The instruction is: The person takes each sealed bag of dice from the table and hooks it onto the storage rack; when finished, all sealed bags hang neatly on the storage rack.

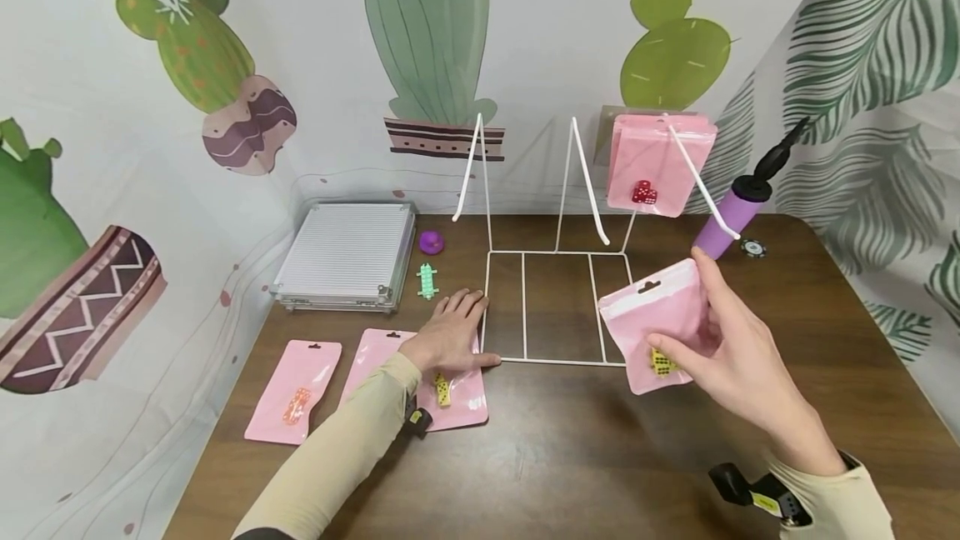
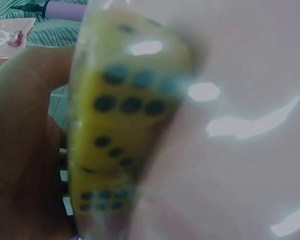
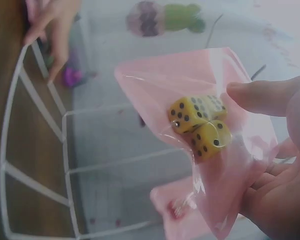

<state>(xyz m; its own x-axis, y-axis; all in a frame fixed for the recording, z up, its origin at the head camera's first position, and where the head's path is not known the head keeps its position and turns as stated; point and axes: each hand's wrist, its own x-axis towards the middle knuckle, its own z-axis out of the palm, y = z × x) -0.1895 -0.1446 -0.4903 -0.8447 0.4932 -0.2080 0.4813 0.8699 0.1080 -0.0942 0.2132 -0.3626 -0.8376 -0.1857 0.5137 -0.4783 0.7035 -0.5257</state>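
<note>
My right hand (image 1: 718,342) holds up a pink pouch (image 1: 654,319) over the right side of a white wire rack (image 1: 556,252), thumb on its front. Two yellow dice (image 3: 200,125) sit inside that pouch (image 3: 210,165), with my thumb (image 3: 267,97) beside them. My left hand (image 1: 453,330) lies flat, fingers straight, on another pink pouch (image 1: 457,394) on the table, by the rack's left edge. The left wrist view is filled by that pouch's yellow dice (image 2: 125,125), very close and blurred. More pink pouches (image 1: 654,161), one with red dice, hang on the rack's right arm.
A third pink pouch (image 1: 294,390) with orange dice lies at the front left. A silver case (image 1: 345,252), a purple piece (image 1: 431,242) and a green toy (image 1: 427,280) sit at the back left. A purple pump (image 1: 731,219) and a chip (image 1: 753,248) lie behind the rack's right side.
</note>
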